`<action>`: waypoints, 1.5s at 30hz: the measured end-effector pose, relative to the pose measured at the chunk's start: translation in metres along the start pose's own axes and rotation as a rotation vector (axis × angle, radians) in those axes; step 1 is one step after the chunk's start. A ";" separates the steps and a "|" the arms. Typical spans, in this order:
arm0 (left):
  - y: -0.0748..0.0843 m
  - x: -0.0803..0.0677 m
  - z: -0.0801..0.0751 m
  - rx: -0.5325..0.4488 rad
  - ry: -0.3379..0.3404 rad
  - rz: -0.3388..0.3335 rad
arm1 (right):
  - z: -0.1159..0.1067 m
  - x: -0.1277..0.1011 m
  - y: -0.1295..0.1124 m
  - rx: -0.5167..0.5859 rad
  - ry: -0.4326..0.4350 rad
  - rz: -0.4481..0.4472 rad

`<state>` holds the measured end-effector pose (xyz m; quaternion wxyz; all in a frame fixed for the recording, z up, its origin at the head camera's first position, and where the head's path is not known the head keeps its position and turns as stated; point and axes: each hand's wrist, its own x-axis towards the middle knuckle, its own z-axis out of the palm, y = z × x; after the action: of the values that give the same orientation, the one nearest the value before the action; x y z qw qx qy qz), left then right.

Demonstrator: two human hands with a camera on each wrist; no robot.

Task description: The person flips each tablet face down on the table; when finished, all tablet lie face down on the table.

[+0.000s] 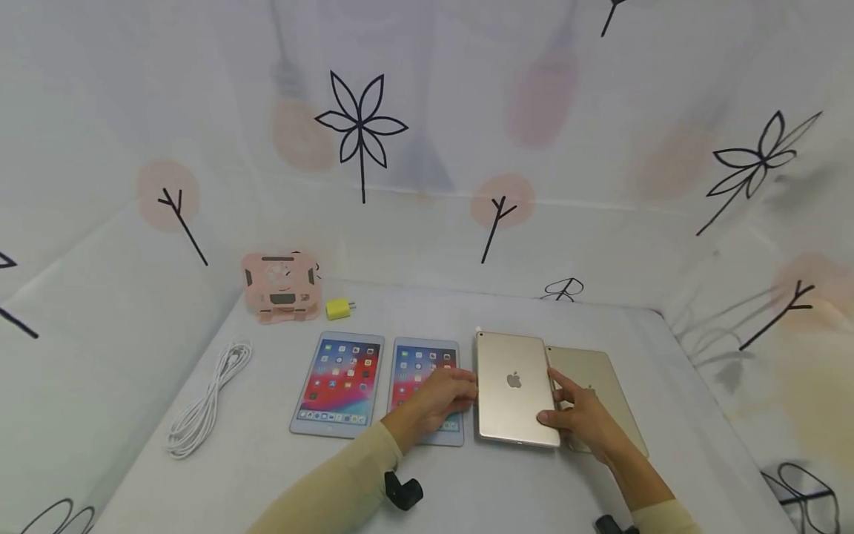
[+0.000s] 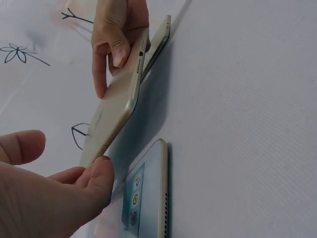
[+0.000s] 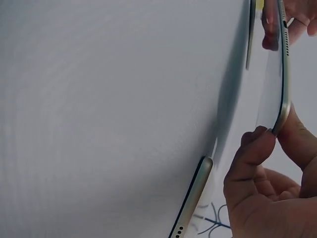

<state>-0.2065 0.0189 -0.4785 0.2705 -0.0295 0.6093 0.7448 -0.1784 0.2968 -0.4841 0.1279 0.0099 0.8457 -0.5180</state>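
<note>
A gold tablet [image 1: 514, 386] with its back up is held between both hands, raised and tilted off the white table [image 1: 480, 489], as the left wrist view shows [image 2: 116, 106]. My left hand [image 1: 467, 389] pinches its left edge with the fingertips [image 2: 96, 176]. My right hand [image 1: 554, 404] grips its right edge near the near corner, thumb [image 3: 252, 148] on the back. A second gold tablet [image 1: 600, 371] lies back up just right of it, partly under my right hand. Left of my left hand lie two face-up tablets [image 1: 340, 382] [image 1: 420, 360] with lit screens; my left wrist covers part of the nearer one.
A coiled white cable [image 1: 207, 400] lies at the table's left side. A pink folding stand [image 1: 280, 285] and a small yellow charger plug [image 1: 338, 308] sit at the back left. Patterned white cloth walls surround the table.
</note>
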 end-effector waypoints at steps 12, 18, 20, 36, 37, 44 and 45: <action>0.005 -0.004 0.000 -0.020 -0.006 -0.038 | 0.004 0.005 -0.005 -0.133 -0.002 0.040; 0.007 -0.005 0.001 -0.049 -0.023 -0.050 | 0.002 0.007 -0.008 -0.230 -0.006 -0.008; 0.007 -0.006 0.001 -0.049 -0.039 -0.046 | 0.002 0.008 -0.009 -0.272 -0.010 -0.017; 0.008 -0.007 -0.003 0.019 -0.027 -0.017 | 0.006 0.012 -0.021 -0.627 0.035 0.044; 0.009 -0.008 -0.004 0.055 -0.006 -0.010 | 0.006 0.013 -0.022 -0.619 0.036 0.044; 0.021 -0.019 -0.027 0.290 0.107 0.059 | 0.004 0.015 -0.041 -0.391 0.051 -0.033; 0.023 -0.021 -0.033 0.312 0.130 0.065 | 0.005 0.016 -0.045 -0.338 0.043 -0.040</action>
<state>-0.2083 -0.0215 -0.4588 0.2077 -0.0153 0.7344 0.6460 -0.1997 0.2697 -0.4506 0.0992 -0.0176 0.9233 -0.3706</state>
